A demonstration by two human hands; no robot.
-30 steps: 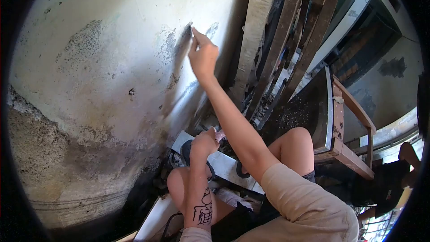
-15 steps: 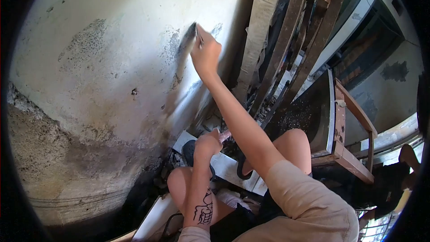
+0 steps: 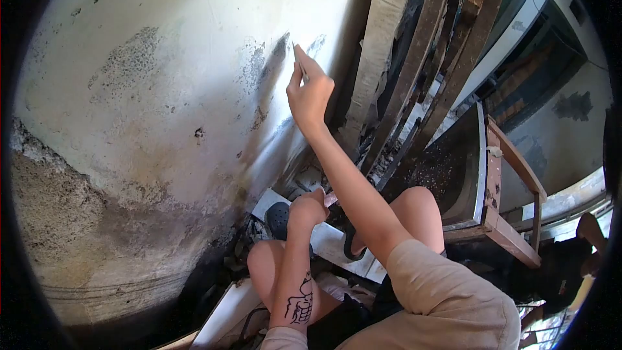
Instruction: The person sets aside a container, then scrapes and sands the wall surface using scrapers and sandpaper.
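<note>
My right hand (image 3: 311, 91) is raised in front of the white plaster wall (image 3: 207, 78). Its fingers pinch a thin, flat, scraper-like blade (image 3: 297, 57), whose tip points up beside a dark, worn patch (image 3: 275, 58). A small gap seems to separate the tip from the wall, though contact is hard to judge. Down near my knees, my left hand (image 3: 309, 209) is closed round a pinkish, stick-like thing (image 3: 331, 198); my right forearm covers its far end, so its kind cannot be made out.
Old wooden planks (image 3: 414, 58) lean upright on the right. Beyond my knee lies a dark panel with a wooden frame (image 3: 512, 233). My feet, in dark clogs (image 3: 278, 219), rest on a pale board (image 3: 337, 241). Another person in dark clothes (image 3: 551, 272) is at far right.
My right hand has moved slightly right and down, and its blade has come away from the dark patch. The left hand has shifted a little to the right, still closed.
</note>
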